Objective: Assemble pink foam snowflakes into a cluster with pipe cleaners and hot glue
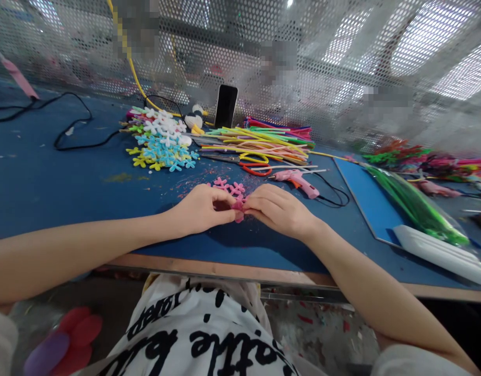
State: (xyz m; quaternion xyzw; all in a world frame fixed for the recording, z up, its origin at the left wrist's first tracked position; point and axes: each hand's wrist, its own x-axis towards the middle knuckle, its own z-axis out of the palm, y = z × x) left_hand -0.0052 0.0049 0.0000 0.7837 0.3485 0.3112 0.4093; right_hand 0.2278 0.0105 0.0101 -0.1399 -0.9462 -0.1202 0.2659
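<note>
Both hands meet over the blue table near its front edge. My left hand [203, 209] pinches a pink fuzzy flower [239, 206] between thumb and fingers. From the other side, my right hand [281, 211] has its fingertips closed on the same flower. Fingers cover part of it, so its full shape is hidden. Just beyond my fingers lie several more pink pipe-cleaner flowers [224, 184]. Farther back on the left is a heap of white, blue and yellow flowers [164, 138]. A pink glue gun [297, 183] rests beyond my right hand.
Scissors with yellow and orange handles [254, 163] lie before a pile of coloured pipe cleaners [260, 143]. A phone [226, 106] stands upright behind. On the right are a blue board [360, 196], bagged green pipe cleaners [418, 206] and a white foam piece [440, 250]. Black cable [74, 121] runs left.
</note>
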